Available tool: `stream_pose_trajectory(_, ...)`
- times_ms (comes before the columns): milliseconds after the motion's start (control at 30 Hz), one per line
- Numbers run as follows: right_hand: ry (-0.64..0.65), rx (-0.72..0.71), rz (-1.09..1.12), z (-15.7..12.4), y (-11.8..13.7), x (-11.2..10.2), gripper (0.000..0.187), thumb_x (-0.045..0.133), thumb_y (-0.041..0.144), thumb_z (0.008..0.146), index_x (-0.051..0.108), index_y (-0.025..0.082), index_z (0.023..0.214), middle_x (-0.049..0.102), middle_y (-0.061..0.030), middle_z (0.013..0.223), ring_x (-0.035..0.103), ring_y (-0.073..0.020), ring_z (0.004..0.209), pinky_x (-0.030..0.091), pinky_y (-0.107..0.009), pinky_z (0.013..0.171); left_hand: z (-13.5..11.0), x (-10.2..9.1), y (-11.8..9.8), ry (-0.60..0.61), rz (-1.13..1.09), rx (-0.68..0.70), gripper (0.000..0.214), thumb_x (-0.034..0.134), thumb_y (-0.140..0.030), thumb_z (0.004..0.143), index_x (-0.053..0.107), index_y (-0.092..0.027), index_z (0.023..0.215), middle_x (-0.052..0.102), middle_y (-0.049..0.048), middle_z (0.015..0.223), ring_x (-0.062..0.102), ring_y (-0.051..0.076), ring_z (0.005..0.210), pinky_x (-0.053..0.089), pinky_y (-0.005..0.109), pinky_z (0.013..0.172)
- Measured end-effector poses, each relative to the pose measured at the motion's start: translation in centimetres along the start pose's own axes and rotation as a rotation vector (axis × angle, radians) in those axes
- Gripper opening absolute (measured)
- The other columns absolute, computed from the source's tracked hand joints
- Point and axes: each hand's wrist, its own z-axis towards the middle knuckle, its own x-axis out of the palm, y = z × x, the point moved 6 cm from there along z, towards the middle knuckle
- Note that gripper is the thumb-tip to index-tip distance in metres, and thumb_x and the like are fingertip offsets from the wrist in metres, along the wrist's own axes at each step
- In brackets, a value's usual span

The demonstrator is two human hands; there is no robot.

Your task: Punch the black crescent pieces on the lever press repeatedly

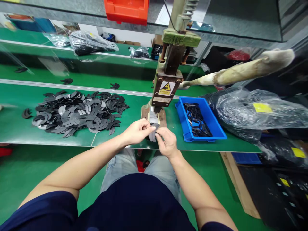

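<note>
A dark grey curved plastic piece (152,136) is pinched between my two hands, in front of the press base. My left hand (139,131) grips its upper end from the left, thumb and fingers closed. On the other side, my right hand (166,141) has its fingertips closed on the right edge. Just beyond my fingers is the pale fixture (154,118) of the hand press (167,80), whose ram hangs above it. Whether the piece touches the fixture I cannot tell. A heap of similar curved pieces (81,112) lies on the bench to the left.
At right stands a blue bin (218,131) of small black parts. Bulky plastic bags (240,109) lie beyond it. The press lever (252,69) sticks out to the right. Overhead, an orange bin (127,11) sits on a shelf. Several curved pieces lie on the strip behind the bench.
</note>
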Motion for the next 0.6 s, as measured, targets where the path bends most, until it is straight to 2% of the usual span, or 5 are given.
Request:
stream_pose_trajectory(133,-0.013,0.037,0.056,-0.2,0.3,-1.1,0.014,0.063,0.028,0.096,0.07,0.026,0.108,0.074,-0.0078,0.103,0.069,-0.0214,0.097,0.058,-0.041,0.088,-0.2,0.8,0.5,-0.005,-0.243,-0.046,0.042,0.078,-0.053,0.087,0.057,-0.017,0.08,0.053,-0.002,0.076,0.048,0.011,0.066,0.04,0.023,0.061)
stream_pose_trajectory(267,0.019,0.118,0.119,-0.6,0.7,-2.3,0.016,0.067,0.032,0.095,0.073,0.026,0.109,0.075,-0.0055,0.1,0.071,-0.0192,0.095,0.061,-0.038,0.087,-0.8,3.2,1.2,0.184,-0.542,-0.142,0.05,0.082,-0.059,0.082,0.062,-0.018,0.101,0.061,-0.0006,0.083,0.057,0.012,0.067,0.049,0.024,0.059)
stream_pose_trajectory(367,0.054,0.212,0.165,-1.0,0.6,-3.3,0.017,0.064,0.035,0.098,0.073,0.026,0.109,0.075,-0.0031,0.095,0.073,-0.0161,0.085,0.063,-0.032,0.078,-1.1,4.5,2.1,0.251,-0.596,-0.18,0.05,0.081,-0.061,0.082,0.061,-0.018,0.096,0.062,-0.0004,0.078,0.057,0.012,0.062,0.05,0.024,0.054)
stream_pose_trajectory(500,0.02,0.351,0.154,0.0,-1.4,-6.2,0.023,0.059,0.042,0.1,0.07,0.023,0.109,0.073,-0.0021,0.084,0.071,-0.0146,0.073,0.062,-0.029,0.067,-0.8,4.2,4.2,0.167,-0.538,-0.188,0.053,0.076,-0.067,0.084,0.056,-0.018,0.087,0.061,-0.0009,0.071,0.055,0.012,0.057,0.047,0.024,0.056)
stream_pose_trajectory(600,-0.012,0.436,0.077,2.4,-4.6,-8.5,0.029,0.06,0.047,0.098,0.069,0.021,0.108,0.071,-0.0024,0.08,0.07,-0.015,0.071,0.06,-0.028,0.063,-0.9,2.0,6.5,-0.059,-0.339,-0.138,0.051,0.07,-0.067,0.089,0.057,-0.018,0.083,0.055,-0.0029,0.068,0.049,0.011,0.06,0.041,0.023,0.06)
